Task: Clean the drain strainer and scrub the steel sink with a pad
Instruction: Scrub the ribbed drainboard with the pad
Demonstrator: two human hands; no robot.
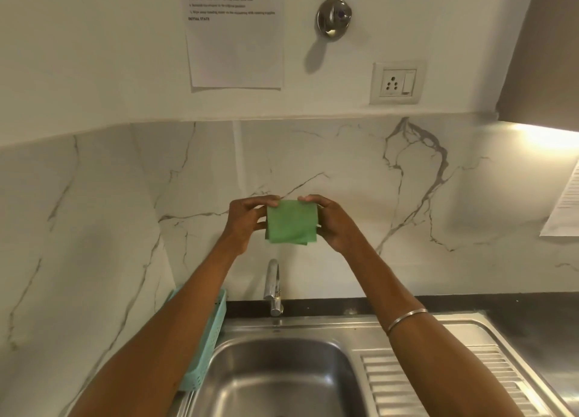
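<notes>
A green scrub pad point(292, 222) is held up in front of the marble backsplash, well above the tap. My left hand point(246, 220) grips its left edge and my right hand point(335, 223) grips its right edge, fingers curled over the top. Below lies the steel sink point(316, 329), its basin only partly in view. The drain strainer is out of sight.
A chrome tap point(273, 288) rises behind the basin. A turquoise plastic basket point(208, 338) stands at the sink's left. The ribbed drainboard point(438, 376) lies to the right. On the wall are a paper sheet point(235, 34), a round steel fitting point(333, 17) and a socket point(398, 82).
</notes>
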